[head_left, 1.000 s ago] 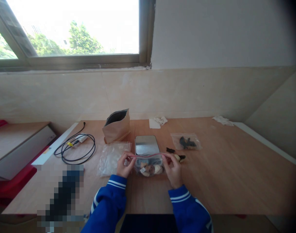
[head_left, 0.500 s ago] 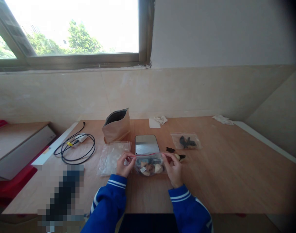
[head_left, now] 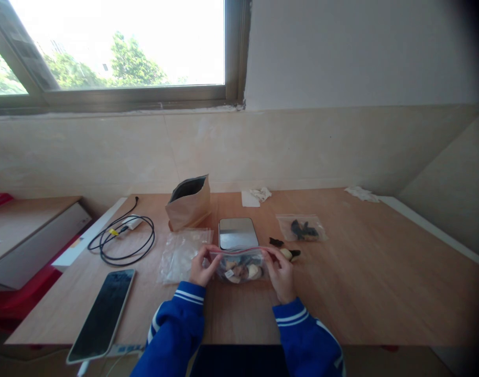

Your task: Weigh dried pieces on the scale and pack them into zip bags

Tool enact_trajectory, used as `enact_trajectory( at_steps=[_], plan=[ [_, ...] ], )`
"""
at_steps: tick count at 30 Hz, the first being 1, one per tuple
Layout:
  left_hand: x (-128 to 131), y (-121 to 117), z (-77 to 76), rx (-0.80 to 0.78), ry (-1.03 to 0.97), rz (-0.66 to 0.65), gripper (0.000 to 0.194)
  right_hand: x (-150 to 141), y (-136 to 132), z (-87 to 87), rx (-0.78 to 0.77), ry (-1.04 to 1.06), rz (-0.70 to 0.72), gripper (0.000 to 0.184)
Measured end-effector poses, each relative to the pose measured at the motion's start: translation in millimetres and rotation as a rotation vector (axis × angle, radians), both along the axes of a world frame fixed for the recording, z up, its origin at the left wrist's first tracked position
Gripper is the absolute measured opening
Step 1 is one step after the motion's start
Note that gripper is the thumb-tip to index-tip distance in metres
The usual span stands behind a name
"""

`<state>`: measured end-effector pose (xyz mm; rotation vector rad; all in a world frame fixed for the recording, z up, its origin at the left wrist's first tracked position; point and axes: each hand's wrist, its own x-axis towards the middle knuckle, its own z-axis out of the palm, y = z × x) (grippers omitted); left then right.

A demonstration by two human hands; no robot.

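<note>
A clear zip bag [head_left: 241,269] with a red seal strip holds brown, dark and cream dried pieces and a small white packet. My left hand [head_left: 202,267] pinches the left end of its top edge. The right end of that edge is between the thumb and fingers of my right hand [head_left: 279,272]. Just behind the bag lies a flat kitchen scale [head_left: 237,233] with a shiny top. Loose dark and pale pieces [head_left: 289,254] rest beside my right fingers. Clear plastic bags [head_left: 180,256] lie flat by my left hand.
An open brown paper pouch [head_left: 189,204] stands behind the flat bags. Back right lies another zip bag [head_left: 302,229] with dark pieces. A coiled black cable [head_left: 121,241] and a phone [head_left: 101,314] are on the left. Crumpled tissue [head_left: 261,194] sits near the wall.
Both hands stay at the ends of the zip bag's top edge, with only slight finger movement. The phone, blurred out earlier, now shows clearly.
</note>
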<state>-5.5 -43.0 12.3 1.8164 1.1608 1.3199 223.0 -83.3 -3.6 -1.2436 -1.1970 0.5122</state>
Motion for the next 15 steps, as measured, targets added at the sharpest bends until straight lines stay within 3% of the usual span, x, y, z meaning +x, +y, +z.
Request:
enact_trajectory(
  at_steps=[4, 15],
  plan=[
    [0.9, -0.9, 3.9, 0.009, 0.027, 0.021, 0.023, 0.5, -0.1, -3.3, -0.001, -0.033, 0.024, 0.028],
    [3.7, -2.7, 3.9, 0.093, 0.004, 0.121, 0.020, -4.2, 3.5, -7.7, 0.056, -0.121, -0.077, 0.027]
  ],
)
